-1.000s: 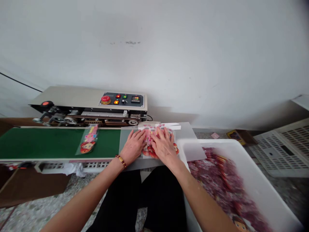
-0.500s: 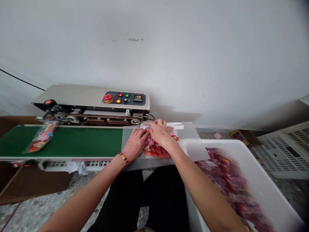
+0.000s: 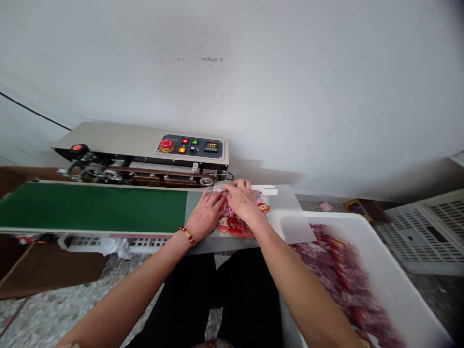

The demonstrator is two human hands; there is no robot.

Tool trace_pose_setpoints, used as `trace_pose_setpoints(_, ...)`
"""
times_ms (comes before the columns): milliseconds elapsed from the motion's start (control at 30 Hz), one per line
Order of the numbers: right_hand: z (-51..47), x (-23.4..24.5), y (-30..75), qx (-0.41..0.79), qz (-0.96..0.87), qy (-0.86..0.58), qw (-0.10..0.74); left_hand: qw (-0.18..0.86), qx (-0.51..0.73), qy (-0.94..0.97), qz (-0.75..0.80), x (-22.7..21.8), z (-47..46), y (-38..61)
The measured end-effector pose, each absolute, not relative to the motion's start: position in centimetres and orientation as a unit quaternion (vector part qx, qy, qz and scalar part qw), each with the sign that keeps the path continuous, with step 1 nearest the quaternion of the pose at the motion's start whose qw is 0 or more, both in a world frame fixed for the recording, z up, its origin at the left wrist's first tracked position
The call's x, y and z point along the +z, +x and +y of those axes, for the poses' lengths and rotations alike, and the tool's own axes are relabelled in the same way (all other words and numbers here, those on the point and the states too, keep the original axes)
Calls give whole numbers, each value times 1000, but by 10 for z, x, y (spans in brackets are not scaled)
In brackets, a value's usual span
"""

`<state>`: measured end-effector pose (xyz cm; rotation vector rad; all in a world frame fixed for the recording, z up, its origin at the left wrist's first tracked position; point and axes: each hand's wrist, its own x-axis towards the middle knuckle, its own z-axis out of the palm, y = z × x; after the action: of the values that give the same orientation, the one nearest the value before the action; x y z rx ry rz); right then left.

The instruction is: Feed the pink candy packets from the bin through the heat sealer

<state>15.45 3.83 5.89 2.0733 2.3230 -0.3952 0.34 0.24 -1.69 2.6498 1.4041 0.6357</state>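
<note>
We see packets point(image 3: 235, 226), seemingly lengthwise away from us, under right hand point(image 3: 243, 200), left hand point(image 3: 203, 213) nearer belt point(image 3: 108, 207), can't tell if gripping.

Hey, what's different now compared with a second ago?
The lone packet travelled left along the green belt and is out of sight. The right hand slid toward the far edge of the stacked packets, closer to the left hand. The left hand stayed at their left side.
</note>
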Motion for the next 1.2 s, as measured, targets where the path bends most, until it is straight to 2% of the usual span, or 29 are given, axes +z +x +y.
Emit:
trace_pose_setpoints(133,37,52,161,-132,752,645,-21,23,194,865,462,-16,2,3)
trace_pose_setpoints(300,28,44,172,-130,756,631,-112,4,184,854,486,-14,2,1)
trace_pose_setpoints(500,13,35,179,-130,752,625,-162,-1,182,843,507,-11,2,-5)
trace_pose_setpoints(767,11,34,193,-166,745,625,-164,-21,180,795,578,-6,-1,-62)
trace_pose_setpoints(867,11,28,193,-162,737,632,-179,-17,218,792,570,0,-6,-40)
trace_pose_setpoints(1000,11,20,192,-133,721,645,-218,52,193,871,449,0,-11,18)
trace_pose_setpoints(1200,12,16,194,-131,727,641,-207,18,158,860,485,-11,-3,4)
